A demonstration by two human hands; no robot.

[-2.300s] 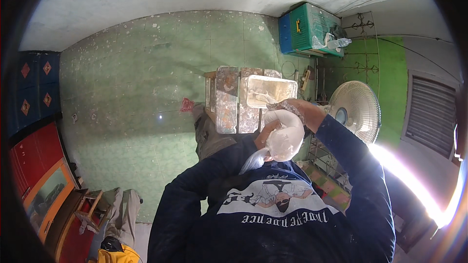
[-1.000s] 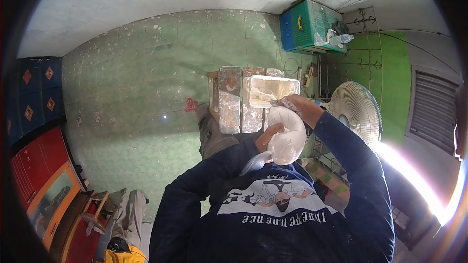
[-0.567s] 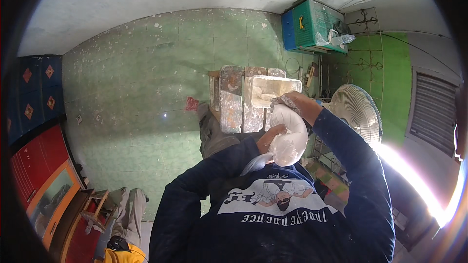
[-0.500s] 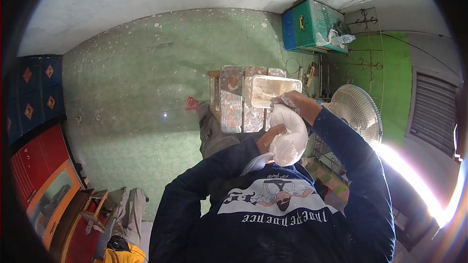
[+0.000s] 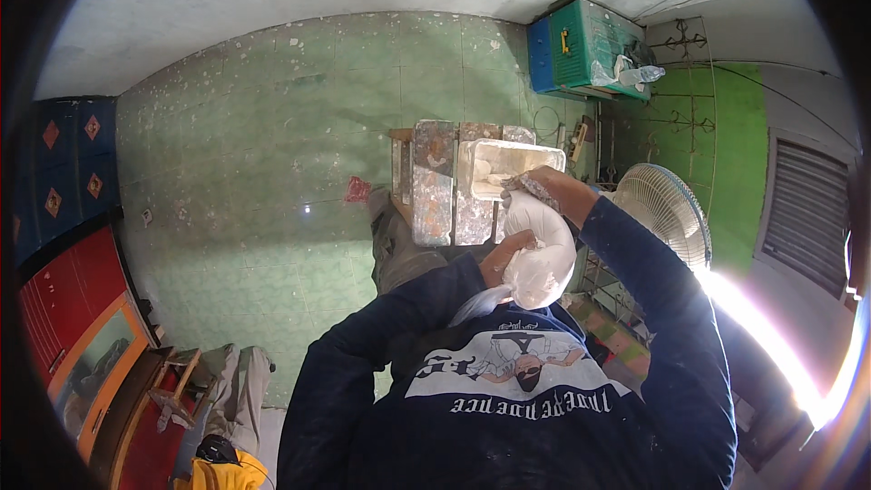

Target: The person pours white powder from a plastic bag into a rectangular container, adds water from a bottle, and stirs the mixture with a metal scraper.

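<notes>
A bulging clear plastic bag full of white powder (image 5: 542, 265) hangs tilted in front of my chest. My left hand (image 5: 502, 257) is closed round its side, and a loose twisted tail of plastic trails below it. At the bag's upper end my right hand (image 5: 550, 189), dusted white, grips the gathered plastic; its fingertips are partly hidden. That end rests over the near rim of a rectangular whitish tub (image 5: 465, 168), which has pale powder or lumps inside. The tub stands on a small slatted wooden table (image 5: 432, 195) stained with white and dark patches.
A standing fan (image 5: 662, 213) is close to my right forearm. At the back right stands a green and blue plastic cabinet (image 5: 570, 45) with a clear bottle on top. A small red packet (image 5: 357, 189) lies on the green tiled floor. A red and orange cupboard (image 5: 100, 345) is at the left.
Slightly more pale powder or lumps show inside the tub. Both hands keep their hold on the bag, with hardly any shift.
</notes>
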